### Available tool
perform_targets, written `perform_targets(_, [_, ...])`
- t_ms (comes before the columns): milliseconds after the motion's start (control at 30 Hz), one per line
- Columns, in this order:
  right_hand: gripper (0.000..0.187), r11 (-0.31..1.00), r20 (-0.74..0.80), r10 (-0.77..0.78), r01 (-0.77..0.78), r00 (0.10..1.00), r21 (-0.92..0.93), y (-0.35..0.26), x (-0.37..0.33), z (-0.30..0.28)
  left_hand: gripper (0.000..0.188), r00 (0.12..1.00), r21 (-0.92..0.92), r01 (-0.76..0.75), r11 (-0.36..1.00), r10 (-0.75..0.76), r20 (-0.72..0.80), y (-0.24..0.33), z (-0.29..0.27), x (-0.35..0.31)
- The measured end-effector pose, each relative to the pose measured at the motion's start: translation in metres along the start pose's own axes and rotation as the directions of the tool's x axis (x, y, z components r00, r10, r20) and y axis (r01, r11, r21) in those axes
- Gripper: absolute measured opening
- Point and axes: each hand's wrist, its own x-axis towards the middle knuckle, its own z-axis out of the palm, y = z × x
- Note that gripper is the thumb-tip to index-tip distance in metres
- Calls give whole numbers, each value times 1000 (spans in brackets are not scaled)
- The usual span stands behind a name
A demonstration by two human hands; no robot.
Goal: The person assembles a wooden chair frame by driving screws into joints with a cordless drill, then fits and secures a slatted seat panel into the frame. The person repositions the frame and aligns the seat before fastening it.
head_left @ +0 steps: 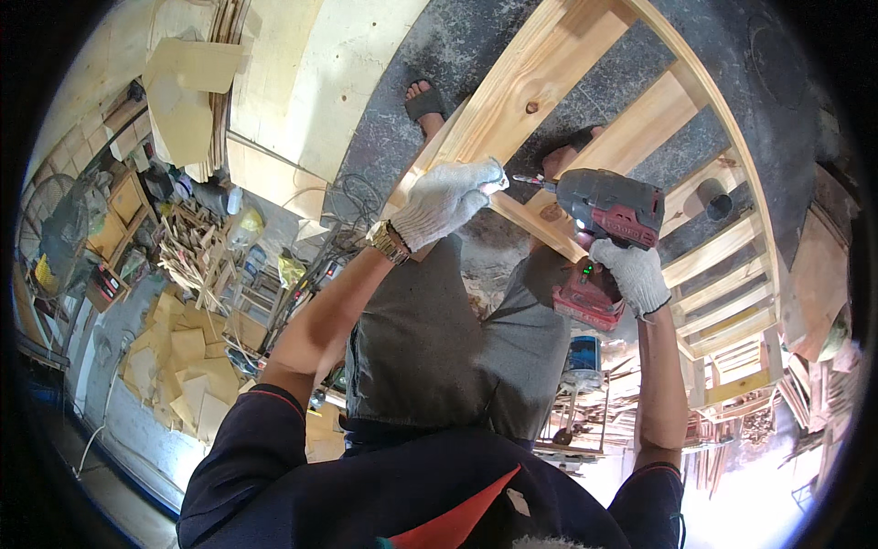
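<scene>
My right hand [631, 276], in a white knitted glove, grips the handle of a dark red and black cordless impact driver [611, 203]. Its lamp glows, and the bit [532, 180] points left toward my other hand. My left hand [445, 201], gloved too, has thumb and fingers pinched together just off the bit's tip; what they hold is too small to make out. Under and beyond both hands lies a pale slatted wooden frame [512, 101], its near corner close to my left hand and my legs. A gold-coloured watch [388, 242] is on my left wrist.
Large pale wood sheets [311, 82] lie at the far left. Cardboard-like offcuts [183, 361] and scrap sticks [194, 256] cover the floor at left, near loose cables [361, 197]. More wood scraps [732, 425] pile up at lower right. A sandalled foot [423, 101] stands by the frame.
</scene>
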Motion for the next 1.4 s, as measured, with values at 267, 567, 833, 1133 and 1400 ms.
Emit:
perform_targets(267, [33,970,55,-10,23,998,-242,-6,13,9,17,992,5,105,994,-105,67,-4,-8,-1])
perform_targets(567, [36,954,83,-47,69,995,-293,-29,13,4,19,994,33,64,997,-66,88,-10,-10,2])
perform_targets(833, [40,875,330,-280,381,902,-298,-56,45,-5,24,964,-19,-80,997,82,254,-34,-27,33])
perform_targets(1133, [37,869,405,-186,341,896,-357,-73,123,-1,30,802,315,154,936,-305,513,-45,-29,79])
perform_targets(1400, [37,847,437,-102,309,894,-433,-62,159,10,27,777,455,101,884,-356,519,-51,-22,79])
